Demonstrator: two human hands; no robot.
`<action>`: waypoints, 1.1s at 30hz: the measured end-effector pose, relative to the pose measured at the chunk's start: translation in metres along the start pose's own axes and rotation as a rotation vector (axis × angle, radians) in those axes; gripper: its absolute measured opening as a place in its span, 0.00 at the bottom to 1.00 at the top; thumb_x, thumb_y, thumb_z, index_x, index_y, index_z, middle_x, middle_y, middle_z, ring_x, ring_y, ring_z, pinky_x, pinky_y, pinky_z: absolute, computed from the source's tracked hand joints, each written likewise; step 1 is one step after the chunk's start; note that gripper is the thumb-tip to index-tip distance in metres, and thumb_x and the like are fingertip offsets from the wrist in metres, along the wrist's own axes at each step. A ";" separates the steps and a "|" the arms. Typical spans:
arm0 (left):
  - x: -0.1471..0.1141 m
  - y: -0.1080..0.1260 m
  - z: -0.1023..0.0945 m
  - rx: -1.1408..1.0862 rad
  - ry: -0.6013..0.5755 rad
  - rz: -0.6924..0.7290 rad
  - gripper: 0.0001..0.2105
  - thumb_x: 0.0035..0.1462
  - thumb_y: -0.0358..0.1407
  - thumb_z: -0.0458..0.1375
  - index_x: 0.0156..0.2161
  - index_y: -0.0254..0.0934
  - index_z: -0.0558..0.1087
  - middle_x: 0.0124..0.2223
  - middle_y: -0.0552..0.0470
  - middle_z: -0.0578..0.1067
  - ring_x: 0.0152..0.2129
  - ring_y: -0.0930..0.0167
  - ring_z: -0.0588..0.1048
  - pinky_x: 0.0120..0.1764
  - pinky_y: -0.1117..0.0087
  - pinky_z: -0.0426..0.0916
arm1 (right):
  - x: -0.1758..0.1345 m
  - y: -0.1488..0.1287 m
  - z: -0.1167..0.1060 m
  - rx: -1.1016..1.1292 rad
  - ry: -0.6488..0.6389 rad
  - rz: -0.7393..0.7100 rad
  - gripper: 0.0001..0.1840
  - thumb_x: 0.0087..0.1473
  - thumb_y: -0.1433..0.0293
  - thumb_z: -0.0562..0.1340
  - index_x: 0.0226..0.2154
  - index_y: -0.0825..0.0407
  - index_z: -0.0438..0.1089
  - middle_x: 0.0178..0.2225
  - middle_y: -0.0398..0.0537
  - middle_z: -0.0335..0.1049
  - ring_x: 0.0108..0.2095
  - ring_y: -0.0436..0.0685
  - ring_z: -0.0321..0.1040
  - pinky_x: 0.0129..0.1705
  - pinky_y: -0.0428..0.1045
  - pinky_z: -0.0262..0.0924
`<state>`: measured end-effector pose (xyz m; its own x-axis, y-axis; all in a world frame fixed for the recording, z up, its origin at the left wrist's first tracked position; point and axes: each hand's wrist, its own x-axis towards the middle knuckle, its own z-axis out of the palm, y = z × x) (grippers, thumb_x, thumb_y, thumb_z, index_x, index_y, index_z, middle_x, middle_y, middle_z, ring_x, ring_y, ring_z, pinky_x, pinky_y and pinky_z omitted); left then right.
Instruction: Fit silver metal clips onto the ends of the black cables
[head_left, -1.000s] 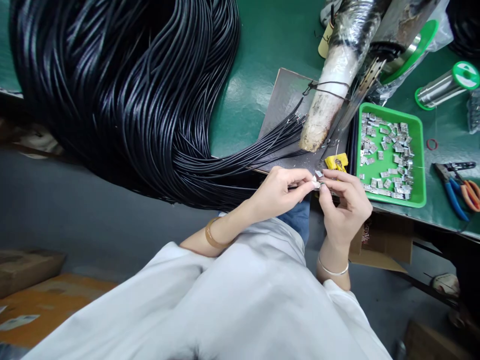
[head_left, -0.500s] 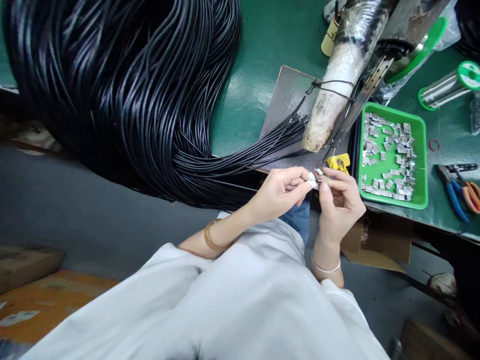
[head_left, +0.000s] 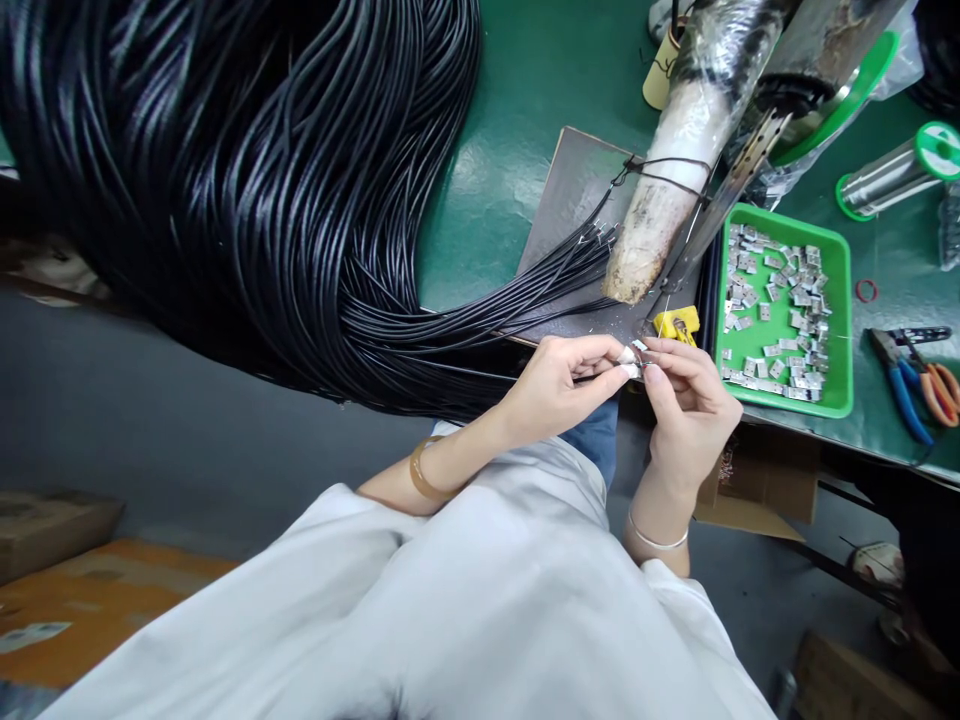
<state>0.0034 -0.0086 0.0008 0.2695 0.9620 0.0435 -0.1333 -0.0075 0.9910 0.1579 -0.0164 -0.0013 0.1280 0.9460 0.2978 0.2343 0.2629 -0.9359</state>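
Note:
My left hand (head_left: 559, 385) is closed in a pinch, with white wrapping on its thumb and fingertip. Through its fingers runs a black cable (head_left: 587, 378). Facing it, my right hand (head_left: 690, 400) pinches at the cable's end, where thin wires show; whether it grips one wire or several is too small to tell. A small silvery metal connector (head_left: 639, 345) shows right at the fingertips of both hands. Just beyond my right fingers sits a yellow clamp-like piece (head_left: 677, 325). To the left, a thick bundle of black cables (head_left: 300, 200) spills over the table edge.
A green tray (head_left: 846, 330) of small metal connectors stands right of my hands. Pliers (head_left: 904, 380) and a solder wire spool (head_left: 896, 170) lie farther right. A wrapped white tube (head_left: 652, 220) and a metal rod (head_left: 739, 175) slant over a grey board (head_left: 555, 220).
My right hand has shifted slightly right and its wrist has turned a little. The left fingertips have moved slightly right too, still pinching the cable.

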 end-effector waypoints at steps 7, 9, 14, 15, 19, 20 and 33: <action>-0.001 0.000 0.001 0.313 0.003 0.063 0.07 0.57 0.32 0.57 0.30 0.31 0.75 0.21 0.59 0.61 0.19 0.81 0.55 0.24 0.78 0.52 | 0.003 -0.010 -0.019 -0.307 -0.229 -0.187 0.06 0.54 0.76 0.66 0.34 0.48 0.75 0.42 0.45 0.78 0.44 0.53 0.76 0.48 0.52 0.73; -0.001 0.001 0.003 0.414 -0.023 0.082 0.07 0.56 0.30 0.56 0.29 0.31 0.74 0.22 0.58 0.64 0.20 0.81 0.58 0.25 0.78 0.53 | 0.002 -0.015 -0.023 -0.498 -0.303 -0.294 0.08 0.55 0.78 0.65 0.36 0.48 0.75 0.45 0.45 0.77 0.46 0.53 0.75 0.50 0.51 0.72; 0.000 0.001 0.004 0.345 0.019 0.062 0.07 0.58 0.32 0.56 0.29 0.33 0.70 0.21 0.61 0.57 0.19 0.81 0.53 0.25 0.77 0.50 | -0.003 -0.021 -0.021 -0.482 -0.097 -0.374 0.12 0.53 0.79 0.66 0.38 0.48 0.75 0.44 0.45 0.78 0.45 0.54 0.76 0.49 0.52 0.73; 0.000 0.000 0.003 0.283 0.021 0.040 0.08 0.59 0.33 0.56 0.29 0.33 0.69 0.21 0.61 0.55 0.20 0.81 0.53 0.25 0.77 0.50 | -0.003 -0.021 -0.019 -0.425 0.000 -0.364 0.12 0.52 0.79 0.67 0.38 0.47 0.76 0.43 0.45 0.78 0.44 0.55 0.76 0.49 0.53 0.73; 0.001 -0.001 -0.002 0.032 -0.007 -0.057 0.10 0.62 0.39 0.57 0.33 0.34 0.69 0.24 0.59 0.57 0.21 0.80 0.54 0.25 0.76 0.51 | -0.002 -0.017 -0.012 -0.248 0.190 -0.221 0.09 0.54 0.75 0.67 0.37 0.46 0.78 0.41 0.45 0.78 0.42 0.55 0.76 0.45 0.55 0.75; 0.001 -0.001 -0.003 -0.010 -0.014 -0.072 0.11 0.62 0.40 0.57 0.33 0.34 0.68 0.24 0.59 0.58 0.20 0.80 0.54 0.25 0.76 0.50 | -0.002 -0.015 -0.011 -0.212 0.166 -0.168 0.08 0.55 0.74 0.67 0.37 0.47 0.78 0.41 0.45 0.77 0.42 0.55 0.76 0.44 0.54 0.75; -0.004 -0.004 0.000 0.202 0.043 0.082 0.09 0.62 0.37 0.58 0.35 0.32 0.73 0.26 0.56 0.68 0.21 0.80 0.60 0.26 0.77 0.56 | -0.005 -0.009 -0.002 -0.179 -0.008 -0.090 0.06 0.55 0.72 0.66 0.37 0.47 0.78 0.42 0.46 0.78 0.42 0.54 0.76 0.44 0.52 0.75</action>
<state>0.0027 -0.0121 -0.0033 0.2245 0.9665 0.1240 0.0418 -0.1367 0.9897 0.1566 -0.0242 0.0059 0.0909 0.9219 0.3767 0.4120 0.3095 -0.8570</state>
